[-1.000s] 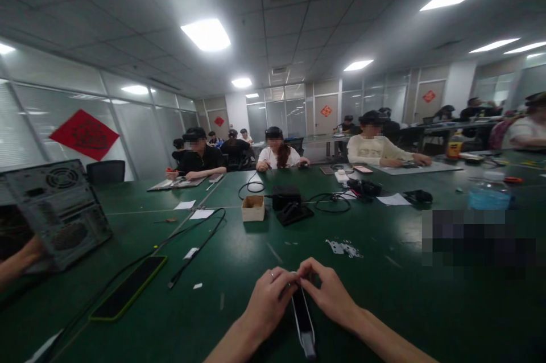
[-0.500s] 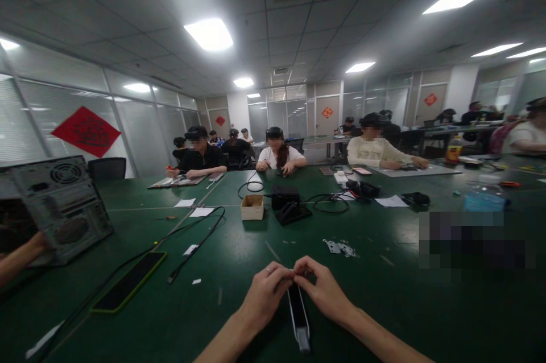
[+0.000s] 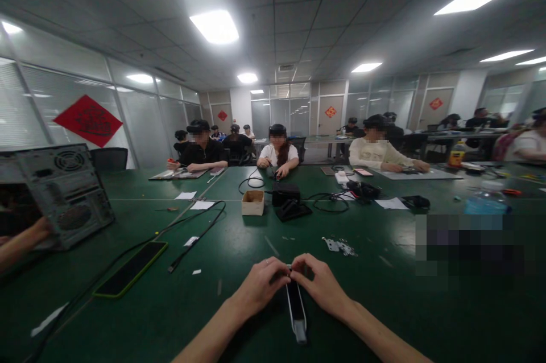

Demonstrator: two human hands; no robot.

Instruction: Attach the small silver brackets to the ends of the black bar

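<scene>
A long, narrow black piece with a white rim and a grey near end (image 3: 297, 303) lies on the green table, pointing away from me. My left hand (image 3: 265, 284) is at its far end from the left, thumb and fingers pinched together. From the right, my right hand (image 3: 321, 283) meets it there, its thumb and forefinger also closed in a pinch. The fingertips nearly touch one another and cover most of that far end. Whatever small thing they pinch is too hidden to name. Beyond my right hand lie several flat silvery metal parts (image 3: 339, 246).
To the left are a phone with a green edge (image 3: 131, 269), a black cable (image 3: 198, 238) and a computer case (image 3: 63, 195) with another person's arm (image 3: 25, 243) at it. Ahead stand a small cardboard box (image 3: 253, 203) and a black device (image 3: 290, 201). Co-workers sit across the table.
The view has shifted slightly. Both hands stay at the far end of the narrow piece, fingers still pinched with small changes in posture. The piece has kept its place on the table.
</scene>
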